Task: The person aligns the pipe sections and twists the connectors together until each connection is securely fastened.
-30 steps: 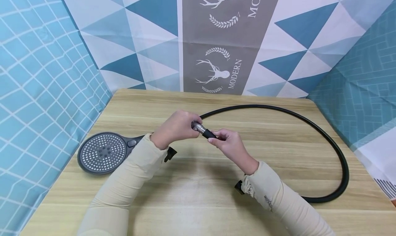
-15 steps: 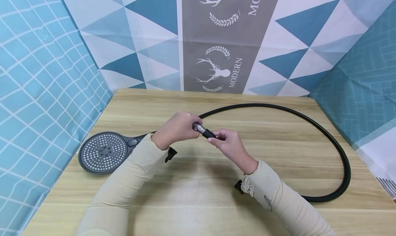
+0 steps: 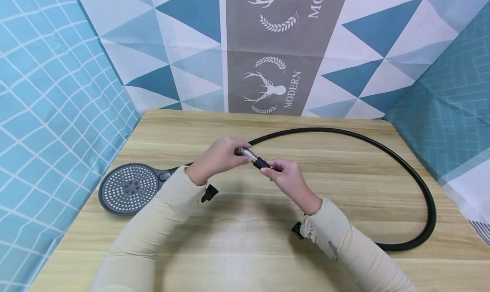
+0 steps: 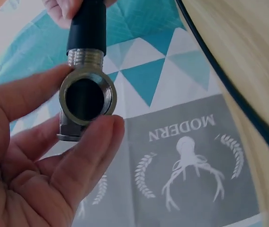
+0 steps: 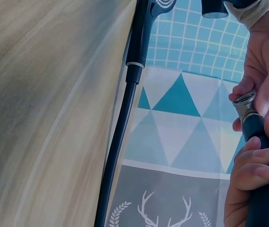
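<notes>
My left hand pinches a silvery metal fitting between thumb and fingers, above the wooden table. In the left wrist view, the round open mouth of this metal fitting faces the camera, and a threaded neck runs into a black sleeve. My right hand grips that black hose end, fingers curled round it in the right wrist view. From there the black hose passes out of sight under the right forearm. A dark grey shower head lies on the left, its handle partly behind the left sleeve.
The black hose makes a wide loop over the back and right of the wooden table. It meets the shower head's handle in the right wrist view. Patterned sheets stand behind and at both sides.
The left thumb and fingers have shifted and spread on the fitting, so more of its metal shows. The right hand and hose end have moved slightly right. The shower head lies still.
</notes>
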Motion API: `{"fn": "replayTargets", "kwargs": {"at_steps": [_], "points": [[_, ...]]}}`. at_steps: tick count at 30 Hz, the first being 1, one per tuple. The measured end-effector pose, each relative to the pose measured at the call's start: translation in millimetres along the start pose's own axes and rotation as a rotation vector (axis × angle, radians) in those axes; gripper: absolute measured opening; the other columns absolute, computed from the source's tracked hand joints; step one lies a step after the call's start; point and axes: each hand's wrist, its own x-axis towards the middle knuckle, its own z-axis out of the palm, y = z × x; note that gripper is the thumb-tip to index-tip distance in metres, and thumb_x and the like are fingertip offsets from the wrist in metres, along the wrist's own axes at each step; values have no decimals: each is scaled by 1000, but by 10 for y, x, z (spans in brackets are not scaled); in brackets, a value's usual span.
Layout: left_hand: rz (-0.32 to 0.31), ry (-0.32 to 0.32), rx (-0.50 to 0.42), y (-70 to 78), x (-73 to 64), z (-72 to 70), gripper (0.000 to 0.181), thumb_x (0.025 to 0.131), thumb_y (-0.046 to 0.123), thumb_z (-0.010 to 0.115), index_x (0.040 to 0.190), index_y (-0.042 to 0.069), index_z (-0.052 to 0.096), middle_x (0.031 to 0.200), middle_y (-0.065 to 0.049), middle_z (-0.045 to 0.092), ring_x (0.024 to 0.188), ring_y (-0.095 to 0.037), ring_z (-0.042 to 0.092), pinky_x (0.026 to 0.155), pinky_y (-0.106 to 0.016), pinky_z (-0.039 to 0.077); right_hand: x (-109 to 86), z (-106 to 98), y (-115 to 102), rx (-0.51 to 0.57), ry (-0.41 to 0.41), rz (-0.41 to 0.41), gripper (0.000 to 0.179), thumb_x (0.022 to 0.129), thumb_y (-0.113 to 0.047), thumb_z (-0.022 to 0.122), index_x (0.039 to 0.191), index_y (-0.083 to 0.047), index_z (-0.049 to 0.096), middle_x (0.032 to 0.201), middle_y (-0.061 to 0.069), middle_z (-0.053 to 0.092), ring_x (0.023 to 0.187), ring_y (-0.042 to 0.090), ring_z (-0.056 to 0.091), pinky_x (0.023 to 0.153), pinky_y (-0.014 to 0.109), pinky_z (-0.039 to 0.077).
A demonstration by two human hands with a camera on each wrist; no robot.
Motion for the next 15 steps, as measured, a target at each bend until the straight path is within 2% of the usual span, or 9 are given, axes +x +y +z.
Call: {"fn": "replayTargets", "kwargs": {"at_steps": [5,8,12,15], "points": [[-111,69,-228,-65,4,50,34,89,9,69,120,-6,65,98,-16,72,82,-20,67,70,-28,54,10,-13,21,20,12,32,19,83,2,72,99,11,71,64,12,63,54,9,49,48,20,38],[-184,99,-425,-114,18,108,38,90,6,68,125,-8,60,105,-22,69,90,-25,69,75,-29,56,17,-16,28,30,26,49,19,82,2,73,99,11,71,62,8,62,53,9,49,47,20,37],[-231,82,-632,-162,23,169,40,92,2,63,130,-11,54,111,-27,66,86,-20,69,77,-31,57,16,-12,29,31,25,42,17,82,3,73,97,11,71,62,6,63,52,8,49,47,20,38],[-243,35,-667,-192,17,176,39,96,4,58,132,-11,52,116,-28,64,79,-12,67,75,-30,57,11,-13,30,29,9,34,17,82,4,73,96,12,71,63,9,63,51,7,49,46,20,38]]}}
